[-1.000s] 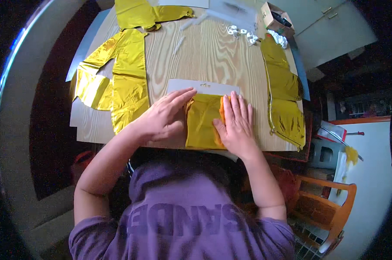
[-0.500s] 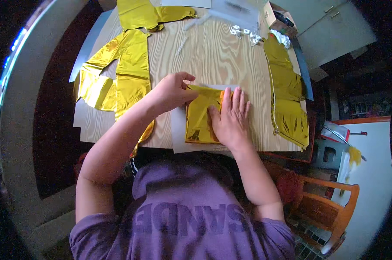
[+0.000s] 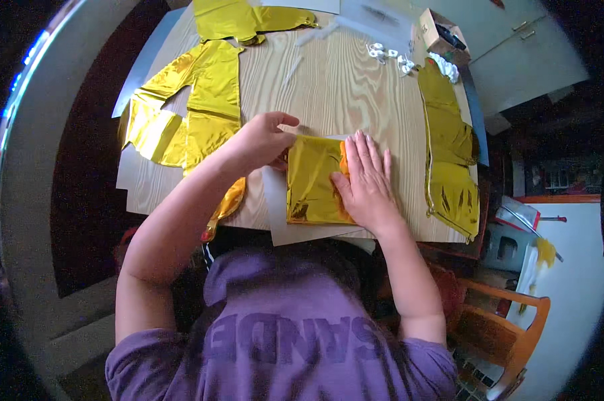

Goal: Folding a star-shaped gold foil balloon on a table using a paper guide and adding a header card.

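Observation:
A square of folded gold foil (image 3: 313,175), flat and shiny like the deflated foil balloons around it, lies before me on a pale sheet (image 3: 275,217). My right hand (image 3: 369,184) rests flat along its right side, fingers stretched out and together, thumb on the foil. A strip of orange (image 3: 344,162) shows beside that hand. At the foil's upper left corner is my left hand (image 3: 265,142), its fingers bent around the edge and closed on it. The fingertips are partly hidden.
Flat gold foil balloons lie to the left (image 3: 211,100), at the far left (image 3: 228,20) and to the right (image 3: 449,140). Small white parts (image 3: 392,57), a cardboard box (image 3: 439,33) and clear plastic film (image 3: 382,23) sit at the back. A wooden chair (image 3: 509,314) stands lower right.
The view has shifted slightly, so the table appears a little further right. My right hand has slid toward the foil's right edge, uncovering more gold. My left hand stays at the upper left corner.

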{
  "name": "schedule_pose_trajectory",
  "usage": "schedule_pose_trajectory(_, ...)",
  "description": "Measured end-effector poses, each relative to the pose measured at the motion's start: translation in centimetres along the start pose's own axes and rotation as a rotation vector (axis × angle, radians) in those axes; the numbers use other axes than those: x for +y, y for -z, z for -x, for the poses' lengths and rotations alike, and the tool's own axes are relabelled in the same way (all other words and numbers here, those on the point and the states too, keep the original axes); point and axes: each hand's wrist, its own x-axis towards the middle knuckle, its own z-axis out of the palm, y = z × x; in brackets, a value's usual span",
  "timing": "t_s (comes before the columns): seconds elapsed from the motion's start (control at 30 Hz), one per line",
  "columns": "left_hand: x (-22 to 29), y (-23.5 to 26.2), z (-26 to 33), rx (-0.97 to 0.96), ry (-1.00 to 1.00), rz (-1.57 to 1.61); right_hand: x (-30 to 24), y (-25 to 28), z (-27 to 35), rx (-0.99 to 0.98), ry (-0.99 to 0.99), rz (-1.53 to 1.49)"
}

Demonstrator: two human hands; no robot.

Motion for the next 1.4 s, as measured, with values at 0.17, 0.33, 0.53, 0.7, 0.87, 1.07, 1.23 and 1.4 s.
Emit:
schedule_pose_trajectory(0.17, 0.3, 1.7, 0.9, -0.078, 0.041, 0.120, -0.4, 0.5, -0.2, -0.056, -0.018, 0.005)
schedule_pose_trajectory(0.33, -0.5, 2.6, -0.7, -0.048, -0.085, -0.179, -0.4, 0.6, -0.4, -0.074, -0.021, 0.005)
schedule_pose_trajectory(0.53, -0.4, 1.8, -1.3, 0.037, -0.217, -0.400, -0.4, 0.6, -0.3, -0.076, -0.027, 0.016)
schedule_pose_trajectory(0.7, -0.2, 1.6, -0.8, 0.079, -0.269, -0.483, -0.4, 0.6, -0.3, -0.082, -0.027, 0.023)
schedule_pose_trajectory(0.87, -1.4, 1.7, -1.3, 0.107, -0.281, -0.430, -0.4, 0.5, -0.4, -0.080, -0.027, 0.016)
schedule_pose_trajectory(1.07, 0.0, 1.5, -0.1, 0.040, -0.194, -0.379, -0.6, 0.6, -0.4, -0.077, -0.035, 0.007)
schedule_pose_trajectory(1.23, 1.1, 0.5, 1.0, 0.050, -0.038, -0.147, -1.0, 1.0, -0.3, -0.114, -0.048, -0.005)
schedule_pose_trajectory(1.4, -1.4, 0.8, 0.3, 0.077, -0.013, -0.098, -1.3, 1.0, -0.2, -0.107, -0.033, 0.009)
